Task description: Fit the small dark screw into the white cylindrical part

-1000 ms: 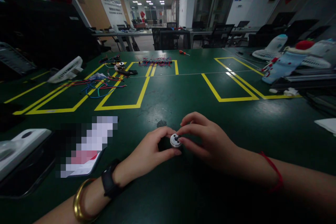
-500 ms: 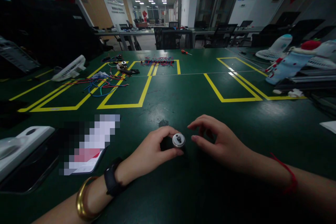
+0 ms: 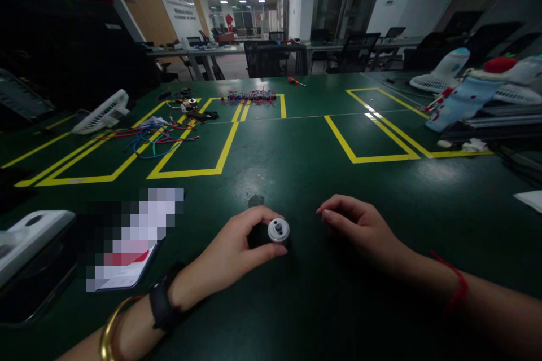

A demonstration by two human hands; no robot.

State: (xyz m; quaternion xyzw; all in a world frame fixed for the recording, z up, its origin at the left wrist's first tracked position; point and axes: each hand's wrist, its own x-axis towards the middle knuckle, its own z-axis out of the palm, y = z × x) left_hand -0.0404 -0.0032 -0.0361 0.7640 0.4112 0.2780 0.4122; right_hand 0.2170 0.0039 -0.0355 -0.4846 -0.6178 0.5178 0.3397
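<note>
My left hand [image 3: 248,237] grips a small round metal motor [image 3: 278,230] by its sides, thumb in front and index finger behind. The motor stands upright, with a short dark shaft and small holes on its silvery top face. To the right, apart from the motor, is my right hand [image 3: 359,225], its thumb and index finger pressed together. Whatever may be between those fingertips is hidden or too small to see; the other fingers curl underneath.
A phone [image 3: 135,248] lies on the green table [image 3: 271,158] left of my left arm. Further back are loose wires [image 3: 156,138], a wire bundle [image 3: 249,97], an orange screwdriver [image 3: 295,82] and yellow tape outlines [image 3: 186,174]. At right stands a light-blue snowman-like item [image 3: 461,101].
My right hand has moved away from the motor to the right, and its thumb and index finger have closed together. My left hand still holds the motor. The view has shifted slightly.
</note>
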